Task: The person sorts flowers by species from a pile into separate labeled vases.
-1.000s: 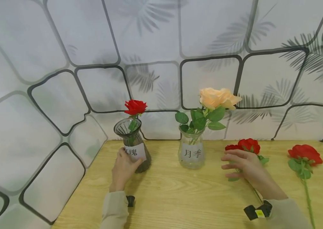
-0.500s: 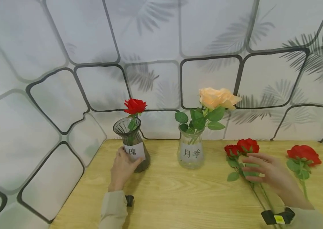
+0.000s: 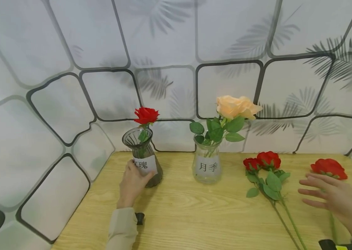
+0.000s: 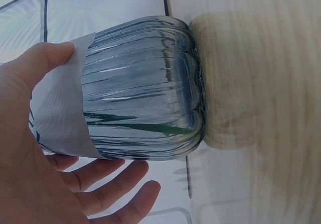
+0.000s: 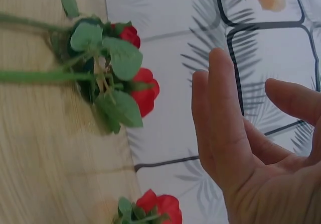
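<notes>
My left hand [image 3: 133,184] holds a dark ribbed glass vase [image 3: 155,175] with a white paper label. In the left wrist view the thumb lies on the label [image 4: 65,103] and the fingers reach round the vase's other side. One red rose [image 3: 146,115] stands in this vase. Over at the right, my right hand [image 3: 335,198] hovers with spread fingers and holds nothing. It partly covers a single red rose [image 3: 328,168] lying on the table. Two more red roses [image 3: 268,159] lie left of that hand, their stems toward me.
A clear glass vase [image 3: 207,173] with a label stands mid-table, bearing a peach rose [image 3: 236,107] with green leaves. Behind the wooden table [image 3: 194,215] rises a patterned wall covering [image 3: 169,45], which also closes in the left side.
My right hand has moved right, from over the two red roses to over the single one, uncovering the pair. My left hand stays on the dark vase.
</notes>
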A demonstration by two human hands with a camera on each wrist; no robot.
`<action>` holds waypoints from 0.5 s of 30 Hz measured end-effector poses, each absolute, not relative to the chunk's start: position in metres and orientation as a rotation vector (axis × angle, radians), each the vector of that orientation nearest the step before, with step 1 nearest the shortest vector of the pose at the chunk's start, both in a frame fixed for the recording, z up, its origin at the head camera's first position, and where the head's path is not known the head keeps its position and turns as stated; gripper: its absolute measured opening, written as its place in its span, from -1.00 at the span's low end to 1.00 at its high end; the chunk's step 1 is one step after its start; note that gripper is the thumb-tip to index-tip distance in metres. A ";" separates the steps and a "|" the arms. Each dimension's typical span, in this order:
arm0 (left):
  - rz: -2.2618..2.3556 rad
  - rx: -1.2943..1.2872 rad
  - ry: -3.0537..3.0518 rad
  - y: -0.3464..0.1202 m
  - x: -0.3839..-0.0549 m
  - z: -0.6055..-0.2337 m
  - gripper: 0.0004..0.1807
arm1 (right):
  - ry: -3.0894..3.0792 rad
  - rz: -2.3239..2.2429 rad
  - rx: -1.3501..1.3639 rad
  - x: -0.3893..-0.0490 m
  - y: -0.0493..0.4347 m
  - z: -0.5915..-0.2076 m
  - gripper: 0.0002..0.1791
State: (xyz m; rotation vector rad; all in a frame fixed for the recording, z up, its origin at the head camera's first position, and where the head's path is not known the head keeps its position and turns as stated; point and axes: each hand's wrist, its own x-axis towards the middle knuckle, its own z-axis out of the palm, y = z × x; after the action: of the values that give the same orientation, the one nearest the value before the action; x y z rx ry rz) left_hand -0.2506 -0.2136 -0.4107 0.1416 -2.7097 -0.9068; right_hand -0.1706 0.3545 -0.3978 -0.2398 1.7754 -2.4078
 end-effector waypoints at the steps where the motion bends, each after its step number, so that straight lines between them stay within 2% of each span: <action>1: -0.906 0.141 -2.710 -0.214 -0.250 -0.411 0.01 | 1.789 -2.401 -0.225 -0.170 0.358 -0.398 -0.48; 9: -0.911 0.126 -2.718 -0.212 -0.249 -0.412 0.00 | 1.969 -2.347 0.097 -0.163 0.387 -0.404 -0.54; 15: -0.932 0.128 -2.715 -0.211 -0.249 -0.411 0.00 | 1.997 -2.299 0.155 -0.163 0.421 -0.418 -0.54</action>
State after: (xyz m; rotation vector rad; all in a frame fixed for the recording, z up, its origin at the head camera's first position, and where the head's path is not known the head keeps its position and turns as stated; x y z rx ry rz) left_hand -0.2493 -0.2113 -0.4106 0.1276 -2.7147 -0.9318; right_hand -0.1628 0.4212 -0.4183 0.1551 1.9973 -2.2987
